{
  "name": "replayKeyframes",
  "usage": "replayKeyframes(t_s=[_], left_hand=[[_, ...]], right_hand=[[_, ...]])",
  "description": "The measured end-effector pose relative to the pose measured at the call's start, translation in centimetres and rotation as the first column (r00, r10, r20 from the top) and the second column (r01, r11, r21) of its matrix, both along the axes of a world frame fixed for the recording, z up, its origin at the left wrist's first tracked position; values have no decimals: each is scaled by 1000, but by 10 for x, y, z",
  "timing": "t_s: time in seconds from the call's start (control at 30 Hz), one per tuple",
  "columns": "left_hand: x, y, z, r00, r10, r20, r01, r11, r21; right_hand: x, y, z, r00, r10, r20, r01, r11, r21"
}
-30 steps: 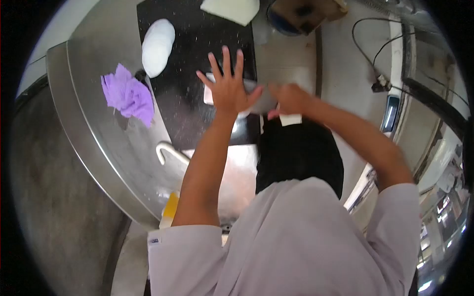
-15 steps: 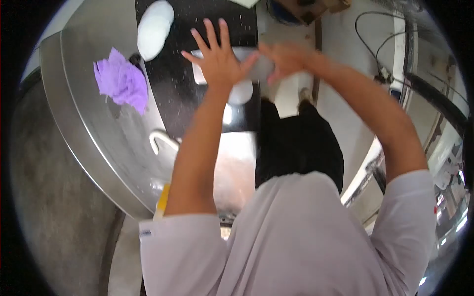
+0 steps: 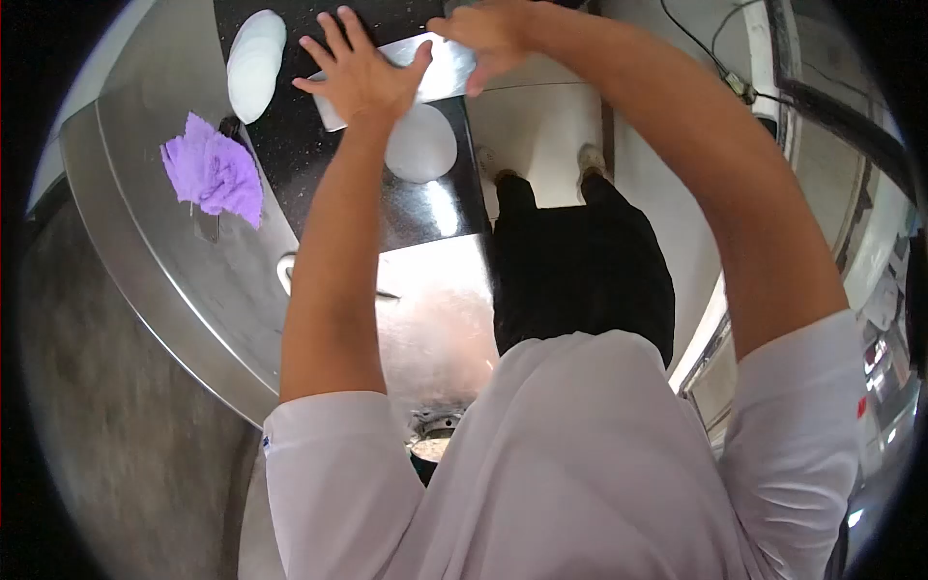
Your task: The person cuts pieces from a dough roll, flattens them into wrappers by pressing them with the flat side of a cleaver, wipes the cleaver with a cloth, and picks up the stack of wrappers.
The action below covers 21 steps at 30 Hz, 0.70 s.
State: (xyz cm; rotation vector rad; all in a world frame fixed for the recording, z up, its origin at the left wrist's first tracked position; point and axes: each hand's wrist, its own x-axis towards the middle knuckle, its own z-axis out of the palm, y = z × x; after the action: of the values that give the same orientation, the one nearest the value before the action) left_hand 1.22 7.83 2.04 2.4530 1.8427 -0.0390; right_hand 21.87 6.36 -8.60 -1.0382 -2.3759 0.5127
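Note:
My left hand lies palm down with its fingers spread, on or just over a wide, flat metal blade like a cleaver's. My right hand is closed around the right end of this blade, hiding any handle. Just below the blade, a thin, round, whitish dough wrapper lies on a shiny black board. Farther left on the board is an overlapping row of white round wrappers.
A crumpled purple cloth lies on the steel counter left of the board. A white curved object is partly hidden by my left forearm. Cables hang at the right.
Both hands and the blade have moved up and left in the view, and the blade is more tilted. More of the round wrapper shows. The camera view has shifted too.

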Motion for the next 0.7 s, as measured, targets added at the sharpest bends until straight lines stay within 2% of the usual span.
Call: replayKeyframes(t_s=[0.03, 0.07, 0.1, 0.13, 0.17, 0.23, 0.3, 0.33, 0.37, 0.43, 0.5, 0.53, 0.57, 0.6, 0.63, 0.67, 0.7], left_hand=[[-5, 1, 1, 999, -35, 7, 35, 999, -26], [-10, -9, -12, 999, -38, 10, 38, 999, -35], [-22, -22, -32, 981, -149, 123, 146, 989, 32], [-27, -21, -39, 938, -259, 229, 236, 964, 122], [-22, -18, -49, 956, -263, 126, 248, 961, 123], [-12, 0, -44, 965, -220, 142, 196, 967, 163], [8, 5, 5, 993, -114, 24, 113, 992, 48], [4, 17, 8, 990, -137, 21, 137, 990, -25], [-2, 20, 5, 979, -199, 32, 200, 980, -21], [-45, 11, -52, 838, -504, 209, 480, 863, 159], [-48, -2, -48, 831, -519, 201, 507, 855, 112], [-41, 8, -46, 830, -524, 188, 505, 851, 143], [-41, 13, -39, 832, -528, 170, 507, 848, 154], [-35, 16, -22, 876, -482, 23, 479, 874, 85], [-25, 24, -7, 890, -437, -128, 446, 894, 44], [-19, 32, 3, 922, -376, -95, 380, 925, 30], [-19, 41, 8, 929, -367, -45, 370, 925, 90]], right_hand=[[0, -13, 18, 1000, -11, 7, 11, 1000, -6], [-7, -29, 51, 992, 21, 128, 23, 941, -337], [-15, -36, 69, 971, 95, 219, 66, 775, -628], [-10, -48, 51, 984, 95, 148, -44, 947, -318], [3, -37, 31, 982, 98, 162, -44, 951, -307], [13, -20, 40, 965, 89, 247, -3, 944, -330], [9, 0, 79, 988, 128, 80, -70, 859, -507], [-6, -5, 74, 994, 50, 98, -1, 895, -446], [-12, -9, 61, 992, -23, 126, 67, 930, -361], [-32, -64, 62, 990, -48, 133, 104, 881, -461], [-40, -81, 63, 959, -47, 281, 214, 768, -603], [-30, -68, 48, 955, -34, 294, 208, 781, -589], [-26, -58, 35, 963, -109, 246, 210, 876, -434], [-31, -66, 30, 966, -191, 172, 234, 930, -283], [-32, -56, 56, 951, -169, 258, 264, 878, -399], [-29, -32, 86, 926, -135, 352, 303, 822, -482], [-35, -22, 90, 922, -146, 357, 311, 829, -464]])
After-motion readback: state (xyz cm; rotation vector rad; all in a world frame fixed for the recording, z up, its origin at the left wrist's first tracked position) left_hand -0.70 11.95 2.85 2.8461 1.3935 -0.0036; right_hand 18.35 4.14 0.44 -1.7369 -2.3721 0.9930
